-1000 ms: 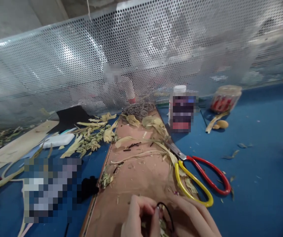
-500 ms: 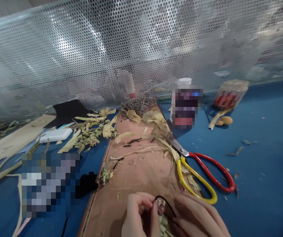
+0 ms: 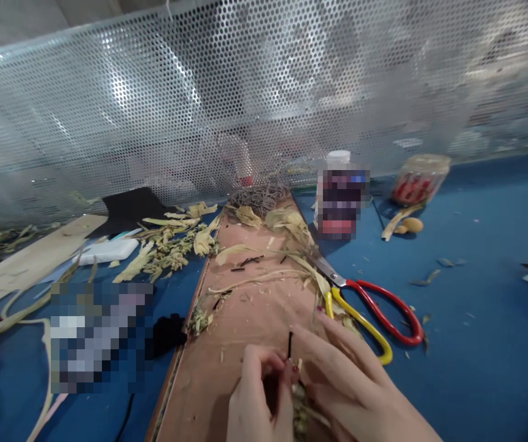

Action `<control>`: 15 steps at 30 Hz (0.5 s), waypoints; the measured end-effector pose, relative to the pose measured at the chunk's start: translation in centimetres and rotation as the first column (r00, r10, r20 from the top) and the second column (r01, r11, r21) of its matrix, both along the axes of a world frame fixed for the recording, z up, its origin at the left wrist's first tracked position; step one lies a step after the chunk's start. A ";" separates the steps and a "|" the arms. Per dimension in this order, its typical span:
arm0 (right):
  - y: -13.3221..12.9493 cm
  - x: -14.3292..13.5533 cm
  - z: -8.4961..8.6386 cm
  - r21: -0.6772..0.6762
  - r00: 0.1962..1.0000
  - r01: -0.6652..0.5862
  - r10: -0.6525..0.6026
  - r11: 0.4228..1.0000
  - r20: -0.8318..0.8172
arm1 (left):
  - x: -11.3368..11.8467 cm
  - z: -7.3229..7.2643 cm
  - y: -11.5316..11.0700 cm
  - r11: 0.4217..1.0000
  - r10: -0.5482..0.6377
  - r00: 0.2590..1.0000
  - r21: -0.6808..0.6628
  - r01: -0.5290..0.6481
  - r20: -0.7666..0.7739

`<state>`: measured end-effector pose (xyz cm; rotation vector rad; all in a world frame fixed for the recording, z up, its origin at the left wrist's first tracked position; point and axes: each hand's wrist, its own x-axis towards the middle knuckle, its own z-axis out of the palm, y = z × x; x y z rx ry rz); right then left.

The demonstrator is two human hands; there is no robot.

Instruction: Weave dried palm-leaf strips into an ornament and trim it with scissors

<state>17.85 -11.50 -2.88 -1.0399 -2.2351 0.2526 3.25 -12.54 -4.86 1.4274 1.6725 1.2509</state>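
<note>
At the bottom centre, my left hand [image 3: 260, 393] is closed, thumb and forefinger pinching a thin black cord [image 3: 290, 347] where it meets a small plaited piece of pale green dried husk [image 3: 301, 414]. A short length of the cord stands upright above the pinch. My right hand [image 3: 358, 387] lies against the other side of the plaited piece, its long fingers reaching to the cord's tip. Another bit of cord shows by its thumb, partly hidden. Scissors [image 3: 337, 279] with one red and one yellow handle lie beyond the right hand.
A brown board [image 3: 245, 313] runs away from me on the blue table [image 3: 485, 344], littered with dried husks [image 3: 287, 224]. A white-capped bottle [image 3: 339, 158] and a clear jar [image 3: 420, 178] stand behind. A perforated metal screen [image 3: 153, 110] closes off the back.
The black cord's arched loop between my hands has become a short upright length. My right hand has moved up and left, its fingers stretching closer to my left hand.
</note>
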 end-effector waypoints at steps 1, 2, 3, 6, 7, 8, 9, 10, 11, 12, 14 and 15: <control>0.7 0.0 0.6 0.010 0.996 -0.086 0.086 0.996 0.014 | -0.1 0.0 0.0 1.000 0.007 1.000 0.003 -0.007 -0.023; 1.4 -0.1 1.1 0.003 0.991 -0.132 0.132 0.991 0.026 | -0.1 0.1 0.0 1.000 0.017 0.999 0.008 -0.017 -0.048; 1.9 -0.1 1.4 -0.008 0.988 -0.152 0.153 0.988 0.037 | -0.1 0.2 0.1 1.000 0.028 0.997 0.013 -0.027 -0.072; 2.8 -0.1 1.7 -0.028 0.977 -0.196 0.198 0.980 0.083 | -0.1 0.6 0.1 0.999 0.033 0.996 0.018 -0.031 -0.088; 2.9 -0.1 1.7 -0.022 0.974 -0.204 0.205 0.979 0.097 | -0.1 0.7 0.1 1.000 0.023 0.997 0.014 -0.022 -0.073; 2.9 0.0 1.8 -0.011 0.972 -0.209 0.209 0.978 0.110 | 0.0 0.8 0.1 1.000 0.014 0.999 0.008 -0.013 -0.053; 2.9 0.0 1.9 0.000 0.970 -0.211 0.210 0.977 0.119 | 0.0 0.8 0.2 1.000 0.008 0.999 0.002 -0.008 -0.031; 2.9 0.0 2.1 0.003 0.968 -0.217 0.215 0.976 0.129 | 0.0 0.9 0.2 1.000 0.007 1.000 -0.006 -0.007 -0.013; 2.9 0.1 2.3 -0.006 0.965 -0.226 0.224 0.974 0.138 | 0.1 0.8 0.2 1.000 0.009 1.000 -0.015 -0.009 0.003; 3.0 0.1 2.5 -0.026 0.961 -0.238 0.239 0.971 0.141 | 0.1 0.8 0.2 1.000 0.011 1.000 -0.022 -0.010 0.016; 3.2 0.1 2.8 -0.097 0.950 -0.267 0.279 0.959 0.137 | 0.0 0.5 0.2 1.000 0.008 0.999 -0.029 -0.007 0.036; 3.4 0.1 2.8 -0.137 0.946 -0.277 0.295 0.951 0.135 | 0.0 0.3 0.2 0.999 0.008 0.999 -0.032 -0.007 0.043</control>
